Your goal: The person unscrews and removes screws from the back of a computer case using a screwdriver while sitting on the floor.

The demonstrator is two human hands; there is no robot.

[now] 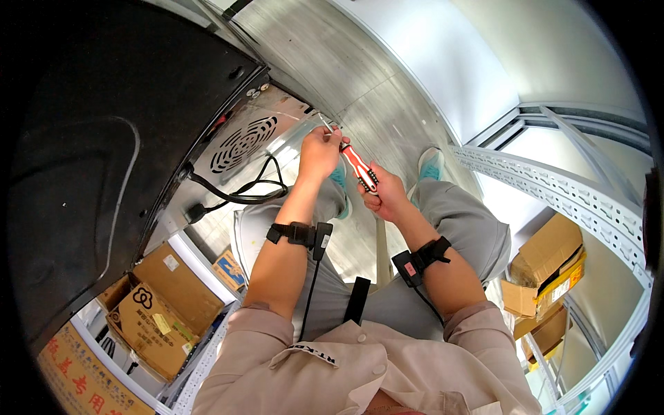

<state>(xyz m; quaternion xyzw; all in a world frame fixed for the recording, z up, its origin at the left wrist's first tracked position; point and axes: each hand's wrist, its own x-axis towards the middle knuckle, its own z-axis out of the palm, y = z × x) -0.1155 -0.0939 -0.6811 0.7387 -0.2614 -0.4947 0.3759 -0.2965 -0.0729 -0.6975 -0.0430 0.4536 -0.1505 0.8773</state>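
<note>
A screwdriver (357, 166) with a red, white and black handle slants between my two hands. My right hand (387, 195) is closed around the butt of its handle. Up at the shaft end, my left hand (321, 153) has its fingers pinched together on the thin metal shaft, whose tip points up and left. Just left of that hand is the metal side of a large black cabinet (83, 138), with a round slotted vent (243, 144). My fingers partly hide the spot where the tip meets the cabinet's corner, so I cannot tell whether it touches.
A black power cable (242, 198) loops from the cabinet towards my left forearm. Cardboard boxes (149, 325) sit on a shelf at the lower left. On the right stand a perforated white metal rack (553, 183) and an opened carton (550, 252). Grey plank flooring (332, 52) lies ahead.
</note>
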